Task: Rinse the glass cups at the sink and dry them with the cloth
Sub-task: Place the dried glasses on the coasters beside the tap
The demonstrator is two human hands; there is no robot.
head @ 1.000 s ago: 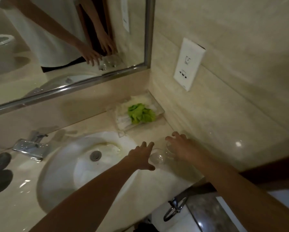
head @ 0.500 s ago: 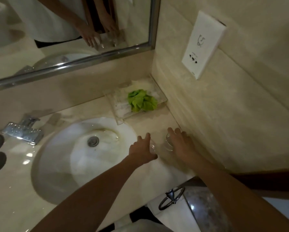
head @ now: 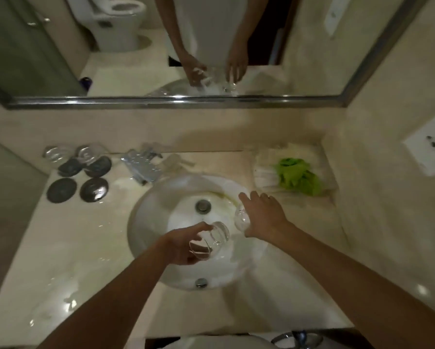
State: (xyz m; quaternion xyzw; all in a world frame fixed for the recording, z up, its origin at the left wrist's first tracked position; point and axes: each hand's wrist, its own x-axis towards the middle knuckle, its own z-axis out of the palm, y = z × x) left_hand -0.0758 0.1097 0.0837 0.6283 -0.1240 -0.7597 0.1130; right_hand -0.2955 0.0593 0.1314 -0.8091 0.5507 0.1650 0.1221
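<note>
cup 1 (head: 212,241): clear, tilted, over sink (head: 146,217) | cup 2 (head: 241,219): by sink's rt rim | green cloth (head: 298,176): bunched, rt corner

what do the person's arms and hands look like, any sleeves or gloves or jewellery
Both forearms are bare right down to the frame edge, with no sleeve in view. The left hand and right hand wear no gloves. No watch or bracelet shows on either wrist. The picture is too blurred to tell whether there is a ring.
</note>
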